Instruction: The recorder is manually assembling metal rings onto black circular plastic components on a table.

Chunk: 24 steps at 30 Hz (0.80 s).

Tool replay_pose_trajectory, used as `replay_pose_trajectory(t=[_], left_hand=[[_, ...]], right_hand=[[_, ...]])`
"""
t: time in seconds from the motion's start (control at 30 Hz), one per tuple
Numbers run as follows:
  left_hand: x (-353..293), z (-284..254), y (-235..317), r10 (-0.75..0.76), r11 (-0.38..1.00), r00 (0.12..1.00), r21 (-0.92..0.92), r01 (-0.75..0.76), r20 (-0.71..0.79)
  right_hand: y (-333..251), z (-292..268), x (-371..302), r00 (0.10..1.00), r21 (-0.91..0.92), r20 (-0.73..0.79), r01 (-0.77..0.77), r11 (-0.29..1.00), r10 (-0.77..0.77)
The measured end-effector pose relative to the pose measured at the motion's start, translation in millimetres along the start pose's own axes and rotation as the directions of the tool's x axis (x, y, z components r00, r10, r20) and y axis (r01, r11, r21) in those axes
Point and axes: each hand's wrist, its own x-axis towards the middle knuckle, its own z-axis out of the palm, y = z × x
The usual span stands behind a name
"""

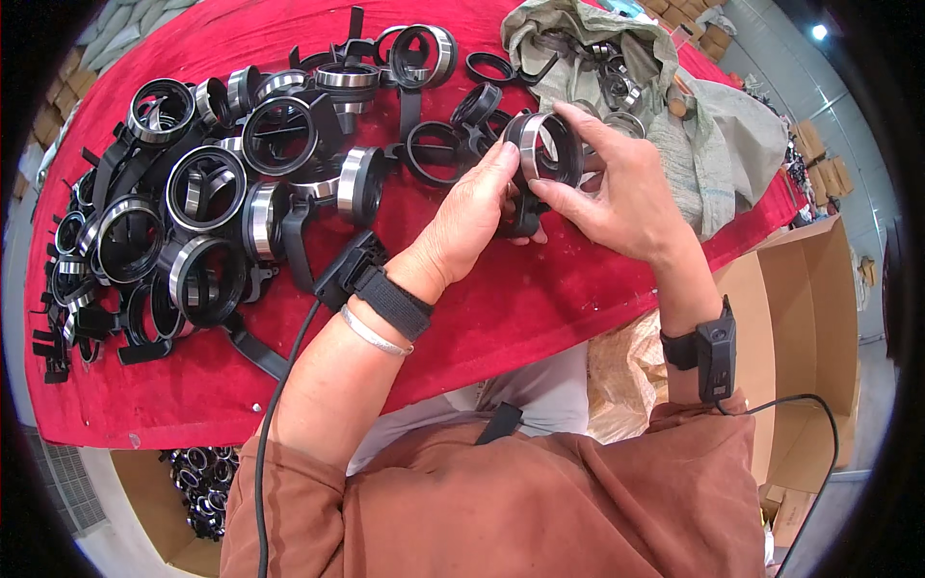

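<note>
Between my two hands, above the red cloth, is a black ring part with a silver metal band and a black stem below it. My left hand is closed on its left side and stem, thumb against the band. On the right, my right hand grips the ring's rim between thumb and fingers. Its opening is turned toward the right. Close behind my left hand lies another black ring on the cloth. A large heap of similar black and silver rings with arms spreads to the left.
An open woven sack with metal rings in it lies at the back right. Red cloth covers the table. Below stand a cardboard box on the right and a box of ring parts at lower left. Wrist devices trail black cables.
</note>
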Motion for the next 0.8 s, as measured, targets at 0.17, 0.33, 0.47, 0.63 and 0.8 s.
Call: replay_pose_trajectory(t=[0.17, 0.33, 0.47, 0.63, 0.8], left_hand=[[-1.0, 0.5, 1.0, -0.007, 1.000, 1.000, 0.014, 0.007, 0.017], [-2.3, 6.3, 5.2, 0.062, 0.994, 0.997, 0.089, -0.065, 0.041], [-4.7, 8.2, 6.7, 0.114, 0.978, 0.993, 0.177, -0.108, -0.023], [-1.0, 2.7, 3.6, 0.158, 0.983, 0.984, 0.103, -0.149, -0.087], [-1.2, -0.7, 6.0, 0.181, 0.983, 0.970, 0.031, -0.179, -0.164]], right_hand=[[-1.8, -3.6, 1.8, 0.999, -0.027, 0.046, 0.022, 0.999, -0.021], [-8.2, -5.5, -1.2, 0.995, -0.118, 0.083, 0.066, 0.991, -0.056], [-6.6, -2.2, -6.1, 0.995, -0.124, 0.047, 0.096, 0.988, -0.090], [16.4, 15.4, -2.8, 0.882, 0.462, -0.005, -0.415, 0.784, 0.470], [18.3, 40.6, 15.7, 0.683, 0.512, 0.037, -0.640, 0.574, 0.729]])
